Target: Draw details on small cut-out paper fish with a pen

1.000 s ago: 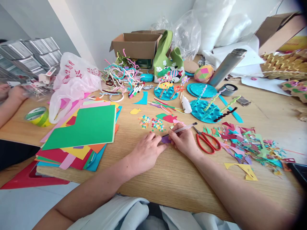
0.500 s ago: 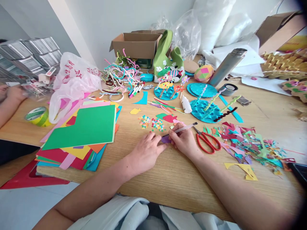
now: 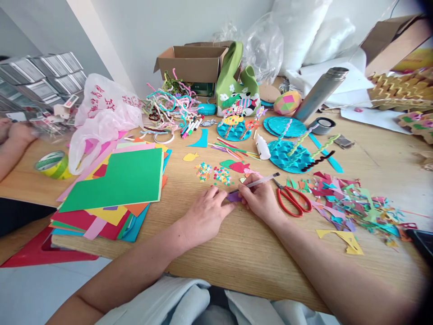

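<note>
A small piece of purple paper (image 3: 234,197) lies on the table between my hands, partly covered by fingers. My left hand (image 3: 207,212) rests at its left side, thumb and index finger at the paper's edge, holding it down. In my right hand (image 3: 260,198) is a slim pen (image 3: 262,180) with a pale barrel and dark end, its tip low over the paper. Just right of that hand lie red-handled scissors (image 3: 294,201). Beyond the hands are a red paper fish (image 3: 239,167), a yellow paper fish (image 3: 191,156) and heaps of coloured paper dots (image 3: 222,176).
Coloured paper sheets (image 3: 131,174) are stacked left, near yellow tape (image 3: 52,164). Paper scraps (image 3: 358,205) spread right. Behind stand blue discs with pipe cleaners (image 3: 291,158), a white bottle (image 3: 262,147), a steel flask (image 3: 321,93) and a green bag (image 3: 230,76). Another person's hand (image 3: 22,132) shows far left.
</note>
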Tool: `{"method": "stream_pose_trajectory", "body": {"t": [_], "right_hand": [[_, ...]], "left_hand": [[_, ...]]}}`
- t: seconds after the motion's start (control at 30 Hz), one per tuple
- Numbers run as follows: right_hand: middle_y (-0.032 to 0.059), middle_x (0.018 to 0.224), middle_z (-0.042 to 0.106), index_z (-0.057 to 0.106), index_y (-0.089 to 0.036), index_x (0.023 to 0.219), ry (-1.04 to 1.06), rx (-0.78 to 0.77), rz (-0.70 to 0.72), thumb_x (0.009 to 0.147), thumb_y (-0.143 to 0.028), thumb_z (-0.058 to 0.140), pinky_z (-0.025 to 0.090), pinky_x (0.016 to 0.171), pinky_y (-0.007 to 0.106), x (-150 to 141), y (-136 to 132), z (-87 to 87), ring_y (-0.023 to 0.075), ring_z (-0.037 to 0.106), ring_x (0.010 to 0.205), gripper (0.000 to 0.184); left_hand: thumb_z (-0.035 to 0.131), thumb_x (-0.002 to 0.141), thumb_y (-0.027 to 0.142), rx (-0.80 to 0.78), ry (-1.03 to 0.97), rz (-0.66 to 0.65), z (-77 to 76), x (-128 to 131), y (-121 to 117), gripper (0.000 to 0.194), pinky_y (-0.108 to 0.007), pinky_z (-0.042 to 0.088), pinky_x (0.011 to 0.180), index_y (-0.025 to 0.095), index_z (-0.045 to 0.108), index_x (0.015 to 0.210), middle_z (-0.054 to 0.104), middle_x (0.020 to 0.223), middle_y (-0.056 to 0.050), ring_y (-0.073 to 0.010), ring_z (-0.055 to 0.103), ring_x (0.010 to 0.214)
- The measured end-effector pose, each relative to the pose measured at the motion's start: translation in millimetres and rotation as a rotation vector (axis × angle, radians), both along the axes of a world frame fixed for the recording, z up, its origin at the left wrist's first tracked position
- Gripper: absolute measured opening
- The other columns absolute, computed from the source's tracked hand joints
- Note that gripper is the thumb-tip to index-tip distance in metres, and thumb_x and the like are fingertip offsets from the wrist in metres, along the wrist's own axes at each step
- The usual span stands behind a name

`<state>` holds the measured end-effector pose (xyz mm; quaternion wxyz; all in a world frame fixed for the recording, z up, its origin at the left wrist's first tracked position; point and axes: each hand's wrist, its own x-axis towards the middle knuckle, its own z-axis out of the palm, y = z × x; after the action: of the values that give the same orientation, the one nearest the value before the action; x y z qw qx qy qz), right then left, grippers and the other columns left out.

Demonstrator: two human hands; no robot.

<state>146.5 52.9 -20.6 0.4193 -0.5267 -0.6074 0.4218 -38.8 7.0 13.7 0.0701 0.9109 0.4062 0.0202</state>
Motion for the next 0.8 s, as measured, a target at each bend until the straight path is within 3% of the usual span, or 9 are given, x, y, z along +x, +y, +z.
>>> {"method": "stream_pose_trajectory", "body": {"t": [0.8], "right_hand": [[-0.0043,0.048,0.051,0.044,-0.024,0.067,-0.058,0.018,-0.025,0.08,-0.028,0.06,0.032,0.038,0.025,0.3,-1.1,0.4,0.0121,0.044,0.037,0.021]], "left_hand": [[0.04,0.093,0.007,0.019,-0.001,-0.014,0.1,-0.7,0.1,0.046,-0.044,0.048,0.098,0.024,0.058,0.131,0.056,0.116,-0.009,-0.0284,0.046,0.113]]}}
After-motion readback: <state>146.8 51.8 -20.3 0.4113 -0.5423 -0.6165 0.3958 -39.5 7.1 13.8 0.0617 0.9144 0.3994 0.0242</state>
